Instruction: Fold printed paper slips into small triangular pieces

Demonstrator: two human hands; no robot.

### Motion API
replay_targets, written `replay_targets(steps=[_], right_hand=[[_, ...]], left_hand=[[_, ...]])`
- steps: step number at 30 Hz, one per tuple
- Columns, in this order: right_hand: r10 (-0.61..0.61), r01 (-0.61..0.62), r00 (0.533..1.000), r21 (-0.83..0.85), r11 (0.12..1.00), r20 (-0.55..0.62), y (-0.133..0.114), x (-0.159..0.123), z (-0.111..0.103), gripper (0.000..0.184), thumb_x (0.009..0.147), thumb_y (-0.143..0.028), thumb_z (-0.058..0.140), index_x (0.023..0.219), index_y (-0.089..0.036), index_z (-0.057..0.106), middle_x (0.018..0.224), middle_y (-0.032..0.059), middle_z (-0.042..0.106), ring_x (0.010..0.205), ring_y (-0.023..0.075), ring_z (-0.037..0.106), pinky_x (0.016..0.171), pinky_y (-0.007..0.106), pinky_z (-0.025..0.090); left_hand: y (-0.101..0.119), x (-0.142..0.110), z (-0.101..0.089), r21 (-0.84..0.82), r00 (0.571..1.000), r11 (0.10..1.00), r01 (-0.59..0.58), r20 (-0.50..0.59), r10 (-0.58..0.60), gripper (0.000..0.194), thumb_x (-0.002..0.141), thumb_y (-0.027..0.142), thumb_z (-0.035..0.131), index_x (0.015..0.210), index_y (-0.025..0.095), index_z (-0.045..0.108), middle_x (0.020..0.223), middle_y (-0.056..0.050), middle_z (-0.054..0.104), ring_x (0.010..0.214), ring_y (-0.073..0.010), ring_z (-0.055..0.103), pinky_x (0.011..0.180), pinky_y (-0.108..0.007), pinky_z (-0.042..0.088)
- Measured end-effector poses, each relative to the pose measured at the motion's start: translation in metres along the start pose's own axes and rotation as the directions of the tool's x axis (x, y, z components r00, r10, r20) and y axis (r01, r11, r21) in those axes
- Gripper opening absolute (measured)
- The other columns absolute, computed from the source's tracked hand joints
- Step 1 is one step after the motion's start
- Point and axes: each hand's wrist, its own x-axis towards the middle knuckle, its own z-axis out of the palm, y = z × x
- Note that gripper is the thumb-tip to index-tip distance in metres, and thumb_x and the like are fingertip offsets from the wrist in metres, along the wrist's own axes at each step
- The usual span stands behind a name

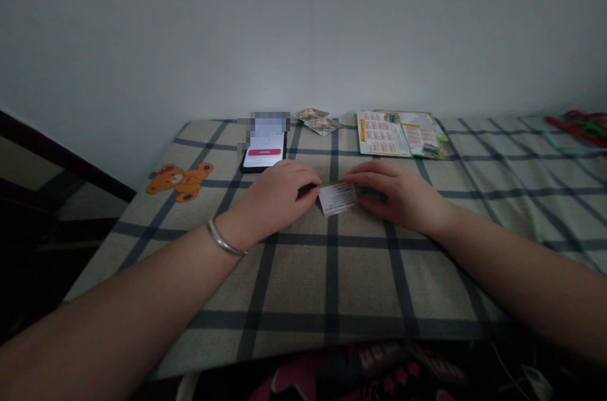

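Between my two hands is a small white printed card (337, 200), with a thin greenish edge along its top. The fingers of my left hand (287, 192), which wears a silver bangle (222, 238) at the wrist, pinch the card's left edge. At its right and upper edge, my right hand (396, 189) grips it between thumb and fingers. The card is held tilted, low over the checked cloth. Just beyond my left hand lies a phone (265, 141) with a lit screen, partly pixelated.
Two small patterned packets (322, 125) lie near the wall. Printed colourful sheets (385, 135) are farther right. An orange bear cutout (179, 181) is at the left, and red items (585, 126) sit at the far right. Checked cloth (303, 274) covers the table; its front edge is near me.
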Motion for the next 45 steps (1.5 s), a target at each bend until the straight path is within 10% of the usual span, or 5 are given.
replay_targets(steps=[7,20,45], right_hand=[[0.008,-0.01,0.998,-0.048,0.999,-0.059,0.0,-0.002,0.001,0.032,0.087,-0.016,0.059,0.119,-0.017,0.065,0.108,0.0105,0.066,0.095,0.0223,0.063,0.079,0.035,0.055],[-0.006,-0.021,0.966,-0.101,0.995,-0.259,-0.003,-0.002,-0.007,0.013,0.088,-0.016,0.06,0.095,-0.018,0.072,0.087,0.0068,0.066,0.081,0.0185,0.061,0.069,0.031,0.049],[-0.039,0.028,0.986,-0.073,0.997,-0.161,0.001,-0.001,-0.005,0.011,0.089,-0.019,0.061,0.092,-0.019,0.071,0.086,0.0061,0.064,0.083,0.0188,0.057,0.074,0.032,0.046]], left_hand=[[0.0,0.003,0.002,-0.166,0.999,0.986,0.034,-0.023,-0.038,0.01,0.085,0.019,0.059,0.09,0.017,0.068,0.093,-0.003,0.069,0.092,-0.0181,0.063,0.086,-0.036,0.049],[0.021,0.0,-0.007,-0.12,0.939,0.961,-0.248,-0.273,0.209,0.007,0.085,0.009,0.06,0.085,0.016,0.063,0.092,-0.002,0.069,0.093,-0.0132,0.064,0.087,-0.028,0.051],[0.011,-0.001,-0.003,-0.193,0.969,0.95,-0.247,-0.068,0.238,0.014,0.089,0.017,0.058,0.1,0.019,0.067,0.12,-0.007,0.063,0.111,-0.0167,0.061,0.097,-0.033,0.051]])
